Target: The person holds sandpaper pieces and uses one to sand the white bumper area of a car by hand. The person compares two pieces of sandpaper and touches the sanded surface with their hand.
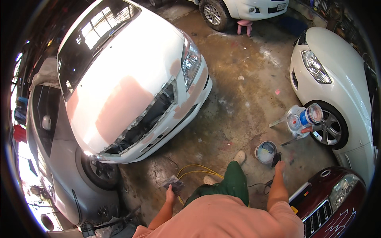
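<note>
My left hand is closed on a grey, crumpled sheet, held out in front of the white car. Whether the sheet is paper or plastic I cannot make out. On the other side, my right hand grips a small, dark, flat block beside the rim of a bucket. Something dark lies inside that bucket. Ahead to the left stands the white car, its grille opening bare and pinkish filler patches on its bonnet and bumper.
A small stool carries tins by a pearl-white car on the right. Near right is a dark red car front. A yellow hose crosses the floor by my feet. A grey car stands left; a pink stool is far off.
</note>
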### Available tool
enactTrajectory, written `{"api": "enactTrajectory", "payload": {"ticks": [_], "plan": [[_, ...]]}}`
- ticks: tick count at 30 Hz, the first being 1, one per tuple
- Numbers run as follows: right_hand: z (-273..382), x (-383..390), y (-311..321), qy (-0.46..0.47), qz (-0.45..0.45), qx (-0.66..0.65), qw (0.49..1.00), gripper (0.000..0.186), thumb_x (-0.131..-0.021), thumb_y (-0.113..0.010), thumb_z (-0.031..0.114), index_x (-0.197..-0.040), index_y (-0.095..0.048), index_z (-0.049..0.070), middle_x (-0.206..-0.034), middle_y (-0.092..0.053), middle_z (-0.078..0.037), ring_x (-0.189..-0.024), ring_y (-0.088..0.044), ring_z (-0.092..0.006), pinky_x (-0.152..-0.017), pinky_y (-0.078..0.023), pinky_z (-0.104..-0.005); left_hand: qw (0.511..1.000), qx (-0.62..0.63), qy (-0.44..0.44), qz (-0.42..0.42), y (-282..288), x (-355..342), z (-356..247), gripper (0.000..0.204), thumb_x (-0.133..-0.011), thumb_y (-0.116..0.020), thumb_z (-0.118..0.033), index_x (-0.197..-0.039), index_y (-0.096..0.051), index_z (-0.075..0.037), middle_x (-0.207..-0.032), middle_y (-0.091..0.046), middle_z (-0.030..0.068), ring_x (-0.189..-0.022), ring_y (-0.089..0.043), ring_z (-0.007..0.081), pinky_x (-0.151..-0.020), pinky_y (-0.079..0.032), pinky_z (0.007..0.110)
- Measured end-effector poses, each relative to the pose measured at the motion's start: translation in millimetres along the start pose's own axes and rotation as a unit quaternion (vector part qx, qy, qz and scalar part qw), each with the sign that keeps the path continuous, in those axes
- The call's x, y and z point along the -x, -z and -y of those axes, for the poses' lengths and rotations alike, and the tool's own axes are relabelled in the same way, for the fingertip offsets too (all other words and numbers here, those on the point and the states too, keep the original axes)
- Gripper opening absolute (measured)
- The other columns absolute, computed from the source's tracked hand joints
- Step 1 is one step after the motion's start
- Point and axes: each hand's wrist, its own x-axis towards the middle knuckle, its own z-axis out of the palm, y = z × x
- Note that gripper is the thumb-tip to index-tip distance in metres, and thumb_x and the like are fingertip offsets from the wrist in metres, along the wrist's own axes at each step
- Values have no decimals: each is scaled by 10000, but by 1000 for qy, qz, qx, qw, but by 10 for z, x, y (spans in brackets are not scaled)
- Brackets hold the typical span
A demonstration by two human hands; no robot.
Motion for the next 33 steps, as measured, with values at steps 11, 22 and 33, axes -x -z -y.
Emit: {"api": "enactTrajectory", "payload": {"ticks": [11, 22, 33], "plan": [[0, -215, -532, 25, 40, 0, 999, 285, -975, -531, 148, -1208, -654, 39, -1208, -679, -215, -1120, -640, -395, -940, -497, -438, 836, -530, -34, -139, 580, -232, 340, 552, -1019, -477, -372, -1411, -474, 17, -1223, -633, 304, -1097, -628, 470, -904, -513, 517], [264, -1637, -2003, 37, 191, -6, 981, 247, -927, -579, 103, -1107, -634, -59, -1068, -668, -278, -987, -650, -418, -831, -494, -449, 767, -621, 56, -152, -1345, 361, 198, 507, -987, -528, -359, -1413, -474, -88, -1181, -629, 298, -1107, -584, 509, -920, -479, 575], [2029, -2546, -2285, 47, 210, 46, 975, 292, -900, -650, 204, -851, -473, -23, -902, -533, -157, -766, -460, -268, -702, -416, -380, 763, -619, 72, -173, -2070, 465, -58, 440, -995, -519, -332, -1297, -559, -13, -1229, -604, 315, -1165, -551, 496, -983, -452, 530]]}}
